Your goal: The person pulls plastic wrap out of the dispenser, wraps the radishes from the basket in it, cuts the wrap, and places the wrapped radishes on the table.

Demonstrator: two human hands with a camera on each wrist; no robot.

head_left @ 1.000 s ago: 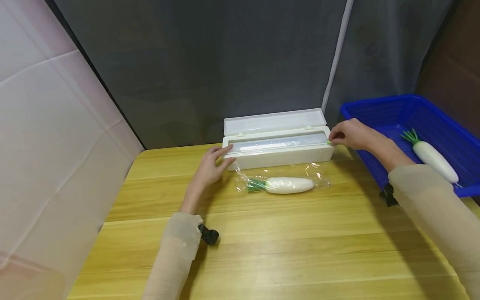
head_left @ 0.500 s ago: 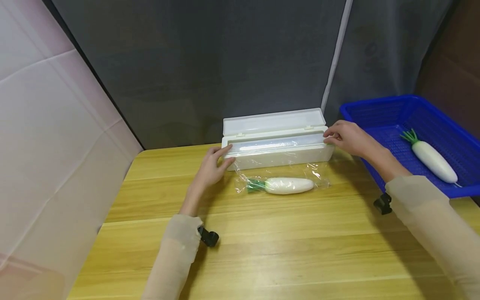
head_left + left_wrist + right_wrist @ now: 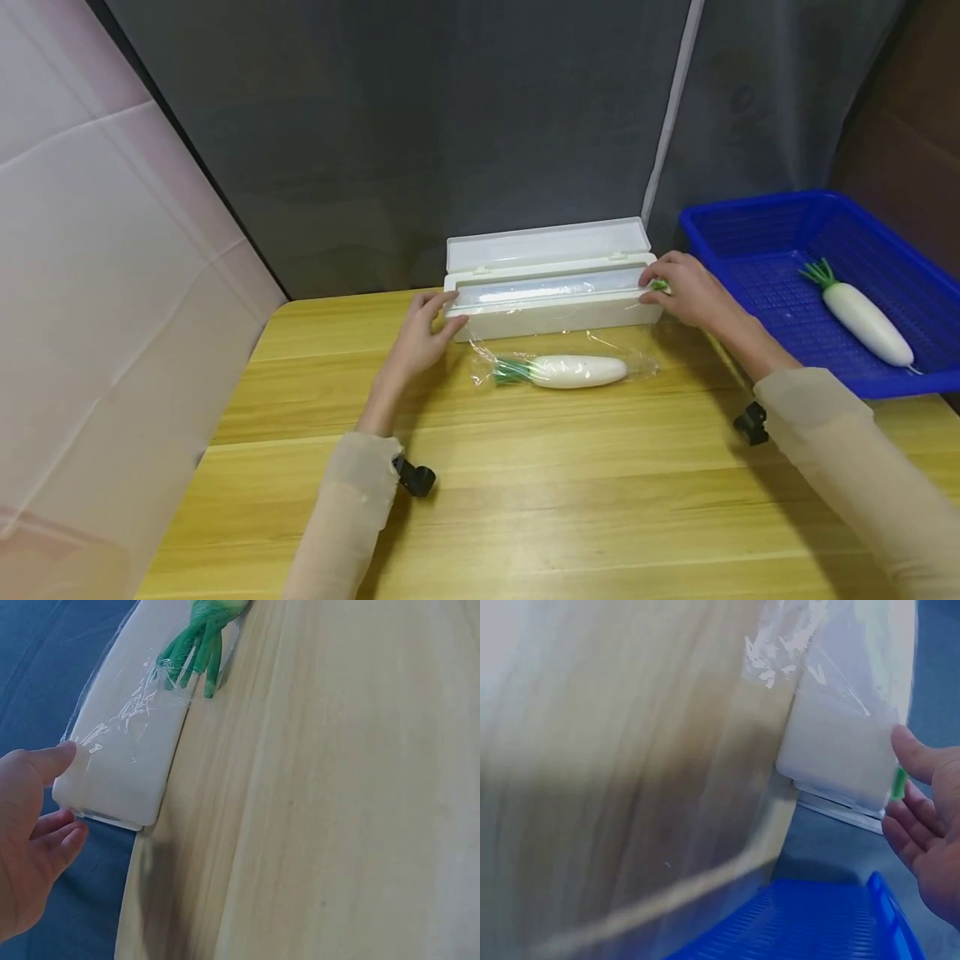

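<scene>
A white cling film dispenser (image 3: 558,315) stands at the table's back edge, lid raised. From its front rim clear cling film (image 3: 525,343) hangs down over a white radish (image 3: 579,372) with green leaves, lying on the table. My left hand (image 3: 416,337) holds the dispenser's left end, thumb on the front wall, fingers at the rim. At the right end my right hand (image 3: 686,287) grips the front rim, thumb in front and fingers curled behind. A green slider (image 3: 898,784) shows between its thumb and fingers. Whether the film is pinched there, I cannot tell.
To the right sits a blue plastic basket (image 3: 757,292) holding a second white radish (image 3: 868,323). A grey curtain (image 3: 360,150) hangs behind the wooden table (image 3: 570,492), and a pale cloth wall (image 3: 135,275) borders the left.
My right hand has shifted slightly left and down along the dispenser's right end. The film's right part has shifted over the table. My left hand and the radish stay put.
</scene>
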